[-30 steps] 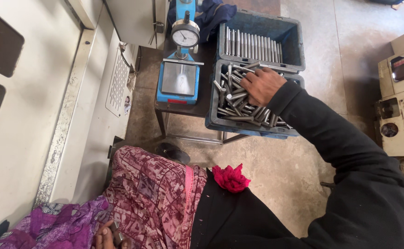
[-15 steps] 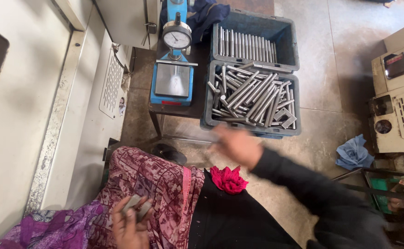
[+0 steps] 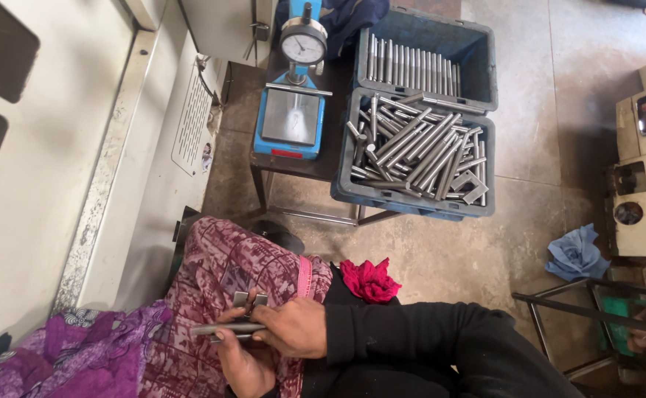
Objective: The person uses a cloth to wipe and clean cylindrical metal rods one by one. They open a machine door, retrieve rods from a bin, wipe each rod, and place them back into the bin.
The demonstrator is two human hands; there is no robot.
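The head view now shows both hands together over the lap, where a second ago the right hand was out at the front crate, down among the loose rods, and half a second ago was swinging back in a blur. So a rod has been fetched from the crate and brought in to the piece the left hand was already keeping on the lap.

The right hand (image 3: 301, 328) lies knuckles up, fingers curled down onto a grey rod (image 3: 227, 329) that sticks out level to the left. The left hand (image 3: 245, 361) sits under it, palm up, fingers closed around the rod's near part and around a small forked metal gauge (image 3: 250, 299) whose two square tips rise just above the rod. How hard either hand presses cannot be told.

Under the hands is a patterned maroon cloth (image 3: 212, 280), with a red rag (image 3: 369, 280) just to the right.

Farther off, the bench (image 3: 293, 163) carries a blue dial stand (image 3: 293, 118). Beside it, the front crate (image 3: 411, 197) holds loose rods in a heap, and the back crate (image 3: 478, 66) holds rods laid in a row. A blue rag (image 3: 575, 252) lies on the floor at the right.
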